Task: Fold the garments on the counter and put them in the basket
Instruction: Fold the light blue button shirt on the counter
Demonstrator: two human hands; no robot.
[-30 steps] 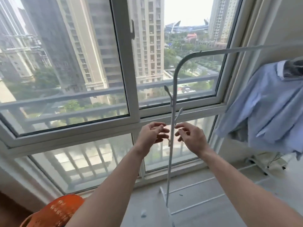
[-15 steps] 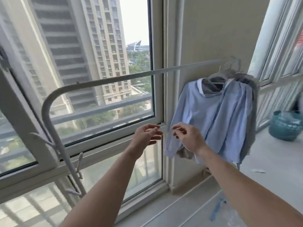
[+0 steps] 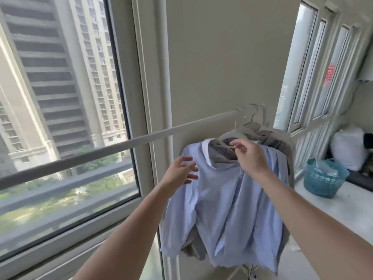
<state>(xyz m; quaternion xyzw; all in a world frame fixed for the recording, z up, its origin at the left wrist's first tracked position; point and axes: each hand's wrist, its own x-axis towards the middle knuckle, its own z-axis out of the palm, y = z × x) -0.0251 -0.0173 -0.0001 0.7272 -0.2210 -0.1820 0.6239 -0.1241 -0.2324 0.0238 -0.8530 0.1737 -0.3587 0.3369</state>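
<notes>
A light blue shirt [image 3: 228, 201] with a white collar hangs on a grey hanger [image 3: 232, 133] from a white rail [image 3: 121, 145]. Grey garments [image 3: 282, 146] hang behind it on more hangers. My right hand [image 3: 249, 156] is at the collar, fingers curled around the hanger's bar inside the neck. My left hand [image 3: 180, 172] is spread, fingertips touching the shirt's left shoulder. A teal basket [image 3: 324, 178] stands on the white counter [image 3: 343, 211] at the right.
A large window [image 3: 60, 118] fills the left, with a beige wall [image 3: 222, 57] behind the rail. A white bag [image 3: 348, 148] and dark items lie on the counter beyond the basket. A second window [image 3: 323, 67] is at the right.
My view swung right from the rail's end to the hanging clothes. Both hands, held together in the air before, have reached out to the blue shirt; the right hand took the hanger.
</notes>
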